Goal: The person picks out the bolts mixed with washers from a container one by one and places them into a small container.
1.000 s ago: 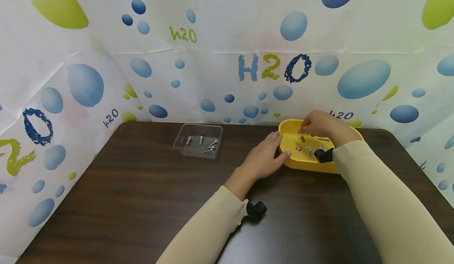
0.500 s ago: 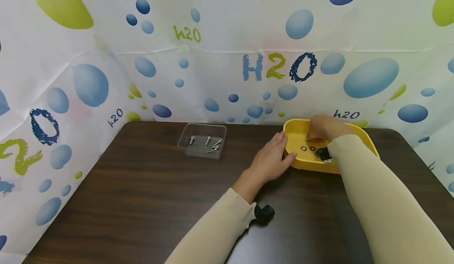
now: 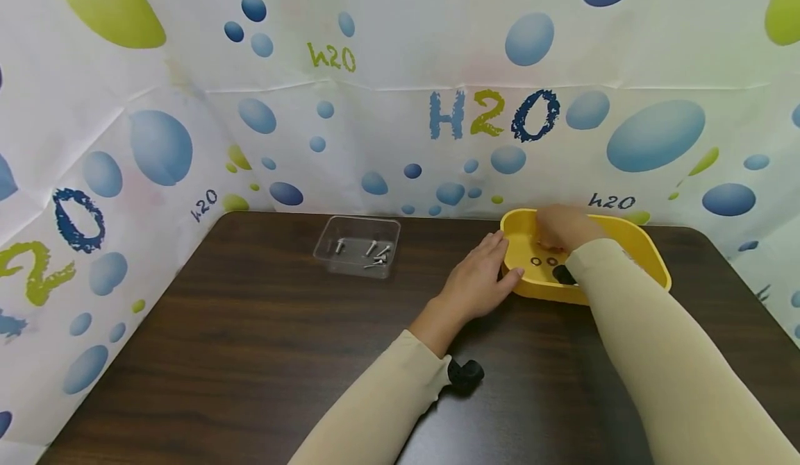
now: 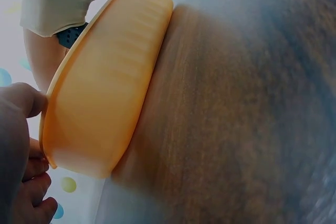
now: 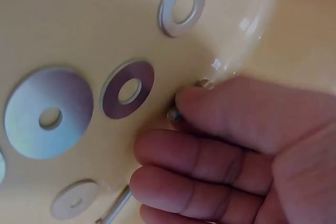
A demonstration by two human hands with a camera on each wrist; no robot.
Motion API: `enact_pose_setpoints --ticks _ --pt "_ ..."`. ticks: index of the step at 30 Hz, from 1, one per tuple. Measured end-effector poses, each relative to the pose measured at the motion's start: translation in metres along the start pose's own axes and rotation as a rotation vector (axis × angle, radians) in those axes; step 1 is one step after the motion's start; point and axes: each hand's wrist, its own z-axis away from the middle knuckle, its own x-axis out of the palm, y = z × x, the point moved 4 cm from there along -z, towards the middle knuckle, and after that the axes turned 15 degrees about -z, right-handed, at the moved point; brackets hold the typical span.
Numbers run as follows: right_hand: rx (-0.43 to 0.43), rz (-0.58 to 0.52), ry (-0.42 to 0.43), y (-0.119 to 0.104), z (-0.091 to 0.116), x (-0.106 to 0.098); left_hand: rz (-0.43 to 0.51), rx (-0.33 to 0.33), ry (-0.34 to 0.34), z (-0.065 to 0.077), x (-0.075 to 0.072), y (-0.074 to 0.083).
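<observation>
The yellow plastic tray (image 3: 550, 292) stands at the back right of the table. My left hand (image 3: 476, 286) spans its near left corner, thumb at the rim and the other fingers extended along the outer side. Down inside the tray, my right hand (image 3: 565, 227) pinches a small metal screw (image 5: 174, 113), mostly covered by the thumb in the right wrist view. Around those fingers lie several flat washers: a large one (image 5: 58, 140), a darker one (image 5: 111, 103) and a ring-shaped one (image 5: 167, 13). Another screw (image 5: 116, 205) lies beside the lower fingertips.
A clear plastic box (image 3: 331, 264) holding several screws (image 3: 371, 248) sits at the back, left of the tray. The dark wooden table (image 3: 250, 354) ends at a patterned curtain (image 3: 375, 139) behind it.
My right hand has lowered deeper into the tray and shifted slightly left over the last half second. The left hand stays at the tray's corner. The head view has shifted slightly.
</observation>
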Motion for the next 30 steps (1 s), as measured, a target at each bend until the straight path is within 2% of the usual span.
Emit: enact_pose_setpoints --ticks 5,14,23,30 --pt "0.030 -0.064 -0.060 0.001 0.001 0.000 -0.012 0.008 -0.003 0.001 0.000 0.001" --pt "-0.030 -0.163 -0.087 0.000 0.006 -0.008 -0.018 0.004 -0.003 0.001 -0.001 0.000" --pt "-0.088 -0.215 -0.063 -0.002 0.009 -0.010 -0.014 0.006 -0.012 -0.002 0.000 -0.001" --pt "-0.130 -0.184 -0.070 -0.004 0.012 -0.015 -0.003 0.010 -0.013 -0.001 0.000 -0.003"
